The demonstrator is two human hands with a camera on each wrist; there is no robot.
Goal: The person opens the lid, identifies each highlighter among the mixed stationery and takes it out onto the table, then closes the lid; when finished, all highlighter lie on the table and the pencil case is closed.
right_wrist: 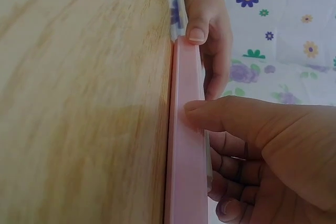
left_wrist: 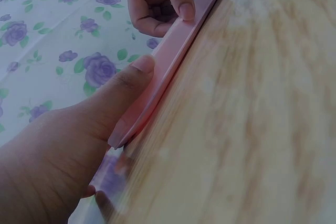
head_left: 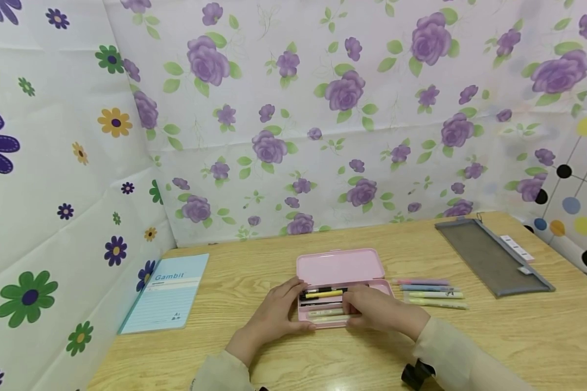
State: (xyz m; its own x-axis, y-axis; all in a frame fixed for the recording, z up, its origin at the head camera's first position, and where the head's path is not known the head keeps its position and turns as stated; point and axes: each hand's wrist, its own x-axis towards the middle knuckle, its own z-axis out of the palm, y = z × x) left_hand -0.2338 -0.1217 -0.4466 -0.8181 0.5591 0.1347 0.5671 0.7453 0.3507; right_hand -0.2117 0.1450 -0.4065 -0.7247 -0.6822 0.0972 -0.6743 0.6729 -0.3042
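A pink pencil case (head_left: 341,266) lies on the table with its lid tipped open to the back. Inside are a yellow-and-black pen (head_left: 324,294), dark pens and pale pens (head_left: 325,313) in rows. My left hand (head_left: 273,310) holds the case's left end, thumb on the front wall and fingers toward the back corner. My right hand (head_left: 374,308) is over the right part, its fingers curled inside and its thumb against the front wall (right_wrist: 188,156). Whether those fingers also touch a pen is hidden.
Several highlighters (head_left: 432,295) lie in a row right of the case. Farther right are a grey mesh zip pouch (head_left: 491,258) and a white strip (head_left: 517,247) partly behind it. A light blue notebook (head_left: 165,296) lies at the left. Floral cloth (head_left: 274,108) hangs behind the table.
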